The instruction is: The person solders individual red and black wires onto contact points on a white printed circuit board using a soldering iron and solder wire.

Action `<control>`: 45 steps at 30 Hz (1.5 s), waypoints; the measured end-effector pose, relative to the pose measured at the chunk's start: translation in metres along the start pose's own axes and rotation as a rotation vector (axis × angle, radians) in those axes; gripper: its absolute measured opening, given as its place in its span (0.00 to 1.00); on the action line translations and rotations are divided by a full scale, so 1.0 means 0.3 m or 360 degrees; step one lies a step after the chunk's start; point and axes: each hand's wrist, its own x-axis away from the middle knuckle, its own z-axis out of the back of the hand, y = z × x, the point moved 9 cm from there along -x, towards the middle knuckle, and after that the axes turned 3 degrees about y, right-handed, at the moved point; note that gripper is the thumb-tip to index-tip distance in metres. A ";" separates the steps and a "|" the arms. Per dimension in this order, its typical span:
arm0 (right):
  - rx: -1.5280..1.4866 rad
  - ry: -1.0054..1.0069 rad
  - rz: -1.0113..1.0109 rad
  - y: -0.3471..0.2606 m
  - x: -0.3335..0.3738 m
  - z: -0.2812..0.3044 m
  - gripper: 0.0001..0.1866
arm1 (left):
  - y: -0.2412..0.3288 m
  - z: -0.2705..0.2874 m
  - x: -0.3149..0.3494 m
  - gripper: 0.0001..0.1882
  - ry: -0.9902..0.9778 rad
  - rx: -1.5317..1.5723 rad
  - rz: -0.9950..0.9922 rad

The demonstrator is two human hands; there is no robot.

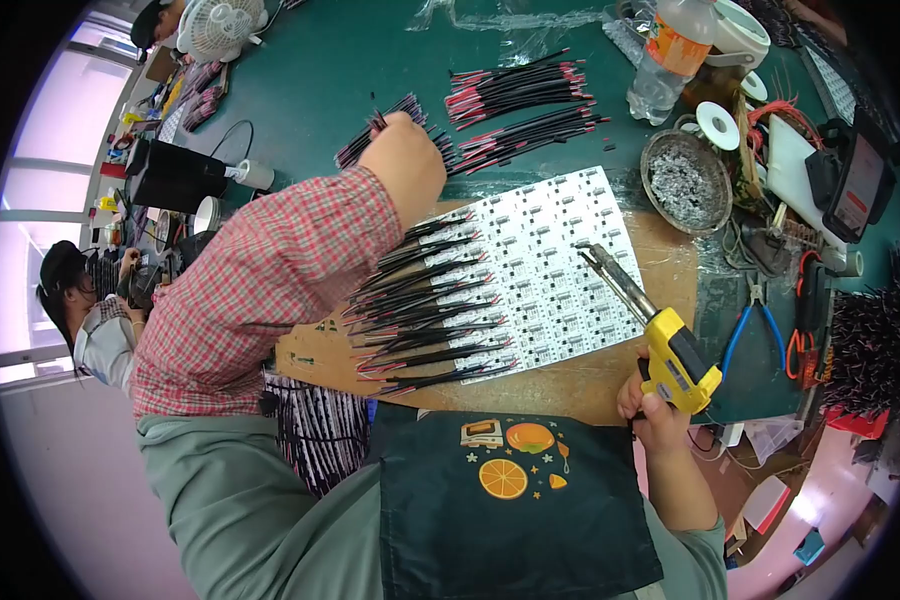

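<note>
My left hand point(406, 165), its arm in a red checked sleeve, is closed with the fingertips over a pile of short black and red wires point(358, 150); dark wire ends show at the fingers, the rest is hidden behind the hand. My right hand point(657, 418) grips a yellow and black soldering gun point(678, 362), its metal tip point(595, 258) pointing up and left over a white sheet of small circuit boards point(550, 280). Along the sheet's left side lies a row of black and red wire pairs point(420, 310), their ends on the boards. The sheet rests tilted on a brown board point(660, 280).
Further wire bundles point(515, 90) lie beyond the sheet. To the right are a metal bowl of grey scraps point(685, 180), a plastic bottle point(670, 60), blue-handled pliers point(755, 325) and a phone on a stand point(858, 185). A black device point(175, 170) and another person point(70, 300) are at left.
</note>
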 end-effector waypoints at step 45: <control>0.0648 -0.0129 -0.0025 -0.007 -0.277 -0.253 0.25 | 0.044 -0.127 0.093 0.09 0.0873 0.2456 0.0634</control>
